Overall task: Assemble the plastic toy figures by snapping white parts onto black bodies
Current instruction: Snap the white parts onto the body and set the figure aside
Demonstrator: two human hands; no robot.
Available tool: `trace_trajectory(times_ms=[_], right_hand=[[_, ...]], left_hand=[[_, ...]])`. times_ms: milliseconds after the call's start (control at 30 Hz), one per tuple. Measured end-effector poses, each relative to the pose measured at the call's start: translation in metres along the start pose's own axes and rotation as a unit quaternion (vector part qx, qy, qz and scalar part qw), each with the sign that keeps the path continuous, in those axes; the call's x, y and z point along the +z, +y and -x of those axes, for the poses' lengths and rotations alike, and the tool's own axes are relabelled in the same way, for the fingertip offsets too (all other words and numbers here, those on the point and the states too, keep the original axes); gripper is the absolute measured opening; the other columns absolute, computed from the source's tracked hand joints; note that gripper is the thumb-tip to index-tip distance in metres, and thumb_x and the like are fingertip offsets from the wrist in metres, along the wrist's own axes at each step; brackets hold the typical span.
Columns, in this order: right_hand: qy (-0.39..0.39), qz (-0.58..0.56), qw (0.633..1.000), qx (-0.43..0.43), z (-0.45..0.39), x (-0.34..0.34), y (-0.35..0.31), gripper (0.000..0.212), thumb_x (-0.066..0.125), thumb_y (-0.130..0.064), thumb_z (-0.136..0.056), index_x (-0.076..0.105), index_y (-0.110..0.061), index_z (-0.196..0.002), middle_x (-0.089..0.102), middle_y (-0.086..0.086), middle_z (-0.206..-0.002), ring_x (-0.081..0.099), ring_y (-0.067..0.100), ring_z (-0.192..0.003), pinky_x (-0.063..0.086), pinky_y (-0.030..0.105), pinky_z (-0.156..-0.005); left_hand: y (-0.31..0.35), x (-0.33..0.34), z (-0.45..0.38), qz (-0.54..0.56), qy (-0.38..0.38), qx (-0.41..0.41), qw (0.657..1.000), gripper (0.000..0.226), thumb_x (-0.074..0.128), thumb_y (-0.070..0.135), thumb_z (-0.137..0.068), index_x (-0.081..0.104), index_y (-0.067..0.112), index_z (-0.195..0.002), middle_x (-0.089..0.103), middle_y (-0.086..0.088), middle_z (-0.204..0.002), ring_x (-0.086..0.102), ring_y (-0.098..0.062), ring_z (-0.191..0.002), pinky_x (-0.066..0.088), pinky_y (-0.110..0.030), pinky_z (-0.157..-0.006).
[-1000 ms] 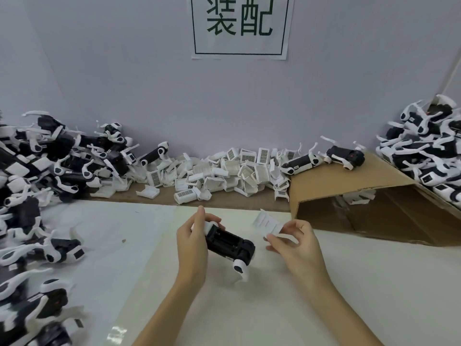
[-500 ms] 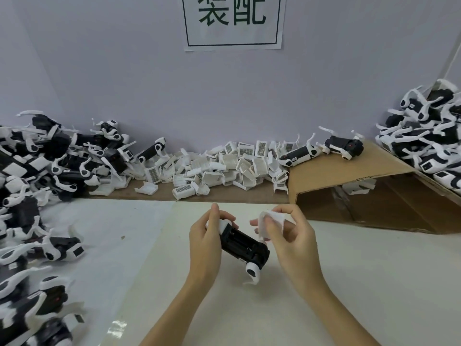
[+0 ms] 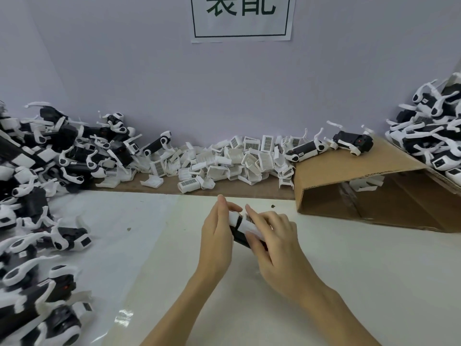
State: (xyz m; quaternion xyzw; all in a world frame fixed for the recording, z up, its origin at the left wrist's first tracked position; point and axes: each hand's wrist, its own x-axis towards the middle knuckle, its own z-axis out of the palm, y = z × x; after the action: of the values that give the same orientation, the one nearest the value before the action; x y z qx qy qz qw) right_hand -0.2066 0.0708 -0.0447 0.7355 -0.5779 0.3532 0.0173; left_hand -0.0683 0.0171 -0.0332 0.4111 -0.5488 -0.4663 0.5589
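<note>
Centrally, above the pale table (image 3: 349, 283), the left hand (image 3: 215, 242) curls round the near end of a black toy body (image 3: 240, 237) and grips it, while the right hand (image 3: 277, 245) lies over the body with its fingers bent on a white part (image 3: 248, 224) that sits on top of the black piece; a barcode label shows on that white part between the fingers. Both forearms come up from the lower edge. Open table lies to the right of the hands and toward the near edge, and a narrower strip of it runs to their left. That left side is bounded by a large heap of black-and-white toys (image 3: 37, 183) that spreads from the wall to the near left corner. Along the back wall, beyond the hands, a pile of loose white parts (image 3: 224, 161) lies on a brown strip at the table's far edge. To the right of it stands a cardboard box (image 3: 354, 171) on its side, its opening toward the table; two toy figures (image 3: 329, 143) rest on its top. A second heap of toys (image 3: 431, 136) crowds the far right edge. A paper sign (image 3: 240, 18) with dark characters hangs on the wall.
</note>
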Motion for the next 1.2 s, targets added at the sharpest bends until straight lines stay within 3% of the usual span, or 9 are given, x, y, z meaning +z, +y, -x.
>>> trace_trajectory(times_ms=[100,167,300,400,500,733,900,1067,1200], right_hand=[[-0.057,0.039,0.997,-0.046,0.003,-0.001,0.0,0.076,0.046,-0.053,-0.101,0.014,-0.031,-0.166,0.042,-0.014,-0.139,0.039,0.011,-0.127,0.032,0.03,-0.109],[-0.051,0.07,0.994,-0.07,0.004,0.002,-0.001,0.084,0.059,-0.043,-0.098,0.011,-0.03,-0.166,0.043,-0.011,-0.142,0.042,0.013,-0.128,0.038,0.032,-0.109],[0.008,0.1,0.994,-0.052,0.001,0.006,-0.004,0.087,0.081,-0.018,-0.087,0.034,-0.019,-0.161,0.058,-0.004,-0.133,0.055,0.018,-0.119,0.051,0.035,-0.101],[0.062,0.117,0.991,-0.014,0.0,0.003,-0.001,0.077,0.089,-0.008,-0.073,0.056,-0.013,-0.142,0.068,-0.001,-0.119,0.065,0.023,-0.106,0.057,0.039,-0.092],[0.077,0.091,0.993,0.021,0.001,-0.001,0.005,0.051,0.084,-0.012,-0.082,0.062,-0.013,-0.128,0.07,-0.001,-0.113,0.068,0.025,-0.101,0.055,0.037,-0.089],[0.105,0.102,0.989,0.021,0.001,-0.004,0.01,0.045,0.087,-0.024,-0.082,0.064,-0.014,-0.12,0.074,-0.003,-0.107,0.067,0.023,-0.081,0.043,0.025,-0.074],[0.104,0.075,0.992,0.016,0.001,-0.003,0.011,0.06,0.087,-0.023,-0.082,0.061,-0.012,-0.136,0.069,-0.001,-0.128,0.065,0.023,-0.115,0.054,0.036,-0.094],[0.121,0.069,0.99,-0.008,0.001,0.0,0.012,0.055,0.086,-0.019,-0.084,0.062,-0.013,-0.133,0.07,-0.002,-0.117,0.063,0.018,-0.101,0.056,0.034,-0.087],[0.095,0.092,0.991,-0.022,0.0,0.004,0.013,0.042,0.073,-0.016,-0.094,0.059,-0.01,-0.134,0.065,-0.001,-0.116,0.062,0.023,-0.101,0.052,0.038,-0.087]], left_hand=[[-0.003,-0.002,-0.004,-0.02,0.014,-0.008,1.0,0.062,0.032,0.068,-0.106,0.069,0.02,-0.092,0.07,-0.017,-0.094,0.062,-0.021,-0.081,0.049,-0.043,-0.079],[-0.003,-0.003,-0.006,-0.021,0.007,-0.016,1.0,0.062,0.032,0.063,-0.112,0.067,0.016,-0.093,0.068,-0.019,-0.092,0.06,-0.018,-0.078,0.047,-0.038,-0.077],[0.006,-0.006,-0.005,0.005,-0.055,-0.054,0.997,0.066,0.033,0.072,-0.102,0.065,0.014,-0.1,0.065,-0.005,-0.074,0.053,-0.013,-0.061,0.042,-0.016,-0.054],[0.011,-0.013,-0.003,-0.035,-0.186,-0.032,0.981,0.047,0.043,0.071,-0.105,0.061,0.029,-0.111,0.068,0.003,-0.09,0.062,-0.008,-0.077,0.048,-0.019,-0.065],[0.013,-0.017,-0.001,-0.081,-0.282,0.01,0.956,0.05,0.061,0.065,-0.092,0.051,0.035,-0.131,0.069,0.012,-0.096,0.065,-0.007,-0.087,0.052,-0.021,-0.077],[0.005,-0.009,-0.001,-0.139,-0.198,0.074,0.967,0.043,0.069,0.068,-0.084,0.059,0.045,-0.12,0.074,0.017,-0.103,0.071,-0.013,-0.094,0.058,-0.026,-0.08],[0.005,-0.008,0.0,-0.133,-0.184,0.101,0.969,0.024,0.071,0.059,-0.088,0.062,0.048,-0.107,0.074,0.014,-0.096,0.071,-0.013,-0.088,0.058,-0.026,-0.073],[0.005,-0.003,0.003,-0.132,-0.165,0.101,0.972,0.029,0.071,0.058,-0.086,0.066,0.037,-0.105,0.073,0.013,-0.091,0.068,-0.012,-0.081,0.053,-0.021,-0.071],[0.005,0.0,0.004,-0.124,-0.149,0.094,0.977,0.036,0.068,0.06,-0.083,0.066,0.03,-0.103,0.073,0.016,-0.094,0.067,-0.009,-0.082,0.05,-0.018,-0.071]])
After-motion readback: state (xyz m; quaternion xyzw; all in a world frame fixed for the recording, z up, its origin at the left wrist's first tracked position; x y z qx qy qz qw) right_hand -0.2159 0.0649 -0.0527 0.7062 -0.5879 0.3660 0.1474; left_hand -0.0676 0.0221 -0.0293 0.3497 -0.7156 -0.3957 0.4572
